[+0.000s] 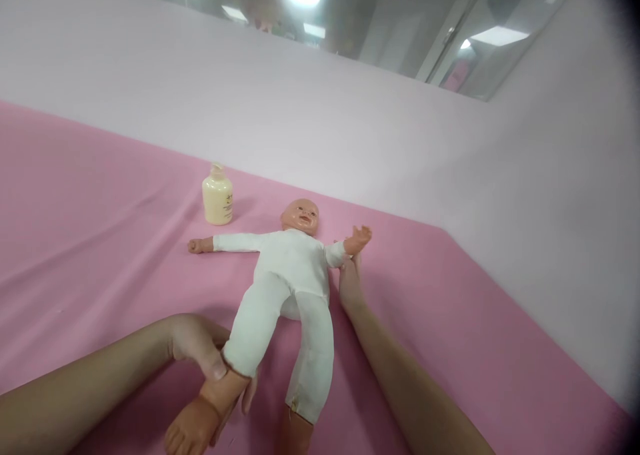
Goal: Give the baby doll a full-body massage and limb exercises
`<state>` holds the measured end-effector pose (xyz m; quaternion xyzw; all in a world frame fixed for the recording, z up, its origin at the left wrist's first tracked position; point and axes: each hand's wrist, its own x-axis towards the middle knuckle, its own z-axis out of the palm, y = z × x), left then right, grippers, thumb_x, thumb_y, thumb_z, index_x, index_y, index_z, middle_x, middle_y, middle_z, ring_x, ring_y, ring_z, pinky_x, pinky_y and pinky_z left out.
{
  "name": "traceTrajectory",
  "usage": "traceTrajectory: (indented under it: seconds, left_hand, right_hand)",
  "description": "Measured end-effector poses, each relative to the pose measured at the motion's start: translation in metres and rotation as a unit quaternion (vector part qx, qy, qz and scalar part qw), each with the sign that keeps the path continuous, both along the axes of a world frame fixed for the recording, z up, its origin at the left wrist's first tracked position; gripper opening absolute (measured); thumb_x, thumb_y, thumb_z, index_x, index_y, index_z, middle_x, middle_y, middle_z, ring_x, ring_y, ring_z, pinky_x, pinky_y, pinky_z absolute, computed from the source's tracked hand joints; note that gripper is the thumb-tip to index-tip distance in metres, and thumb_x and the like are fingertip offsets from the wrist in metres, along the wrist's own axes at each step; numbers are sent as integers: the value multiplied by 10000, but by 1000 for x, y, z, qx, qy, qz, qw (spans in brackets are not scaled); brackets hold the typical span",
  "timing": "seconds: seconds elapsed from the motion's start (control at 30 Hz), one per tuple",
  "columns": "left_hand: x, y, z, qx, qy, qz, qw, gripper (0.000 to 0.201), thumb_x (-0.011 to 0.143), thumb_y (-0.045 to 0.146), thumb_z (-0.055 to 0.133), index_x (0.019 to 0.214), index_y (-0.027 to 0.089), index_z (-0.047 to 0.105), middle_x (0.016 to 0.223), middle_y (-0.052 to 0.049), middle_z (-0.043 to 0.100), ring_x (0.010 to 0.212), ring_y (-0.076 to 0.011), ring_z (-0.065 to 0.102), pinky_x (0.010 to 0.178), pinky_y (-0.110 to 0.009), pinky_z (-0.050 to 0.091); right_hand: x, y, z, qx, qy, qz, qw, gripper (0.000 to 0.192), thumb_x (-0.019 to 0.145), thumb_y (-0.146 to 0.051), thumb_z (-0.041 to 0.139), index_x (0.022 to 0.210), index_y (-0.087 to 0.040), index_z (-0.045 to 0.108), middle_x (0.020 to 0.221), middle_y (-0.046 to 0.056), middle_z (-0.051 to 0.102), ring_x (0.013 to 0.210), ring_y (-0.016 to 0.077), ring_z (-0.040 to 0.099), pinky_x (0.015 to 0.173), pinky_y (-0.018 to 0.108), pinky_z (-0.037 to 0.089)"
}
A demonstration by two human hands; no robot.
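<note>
Soft cloth-bodied doll [290, 275] w/ plastic limbs; left hand [203, 351] pinching its ankle, right hand [350, 285] under its arm, grip unclear tbh.

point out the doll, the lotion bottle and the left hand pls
doll [293, 265]: head view, on the white-clothed torso.
lotion bottle [217, 203]: head view, on the cream body below the pump.
left hand [200, 345]: head view, on the back of the hand gripping the doll's ankle.
</note>
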<state>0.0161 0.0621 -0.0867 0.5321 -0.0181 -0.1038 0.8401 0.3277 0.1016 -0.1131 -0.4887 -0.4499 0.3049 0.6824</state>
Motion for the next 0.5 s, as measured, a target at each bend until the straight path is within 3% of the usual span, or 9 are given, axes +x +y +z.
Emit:
traceTrajectory:
  seconds: [0.1,0.17,0.27,0.4,0.5]
  left_hand:
    - [2,0,4,47,33,-74,996,495,666,445,803,1069,166,731,920,-51,733,878,-269,697,809,-349,557]
    - [3,-1,4,66,60,-78,993,494,599,362,857,1049,194,740,877,-20,730,858,-254,705,772,-322,567]
    - [3,-4,4,74,84,-55,992,477,545,314,887,993,222,752,812,4,724,806,-236,710,712,-297,577]
    - [3,-7,11,67,79,-51,993,419,562,316,886,954,235,760,800,-2,731,790,-235,718,684,-289,584]
    - [4,-7,16,63,65,-53,994,403,568,310,892,942,237,761,792,-9,738,791,-244,725,671,-293,588]
  right_hand:
    - [11,13,-2,-50,165,-51,984,344,840,-415,494,1137,-265,581,1111,39,656,1100,221,627,953,444,531]
    - [20,18,-5,-74,234,-51,968,252,834,-433,481,992,-279,602,1001,34,683,1023,230,665,865,452,573]
    - [29,21,-9,-85,321,-43,942,205,856,-413,443,936,-304,598,967,4,705,960,206,693,789,425,601]
    - [28,19,-8,-80,399,-51,912,202,896,-364,435,996,-313,603,997,-27,712,941,163,697,772,367,612]
    - [27,19,-9,-82,387,-42,917,191,896,-371,453,974,-302,614,997,-18,712,968,172,693,783,364,616]
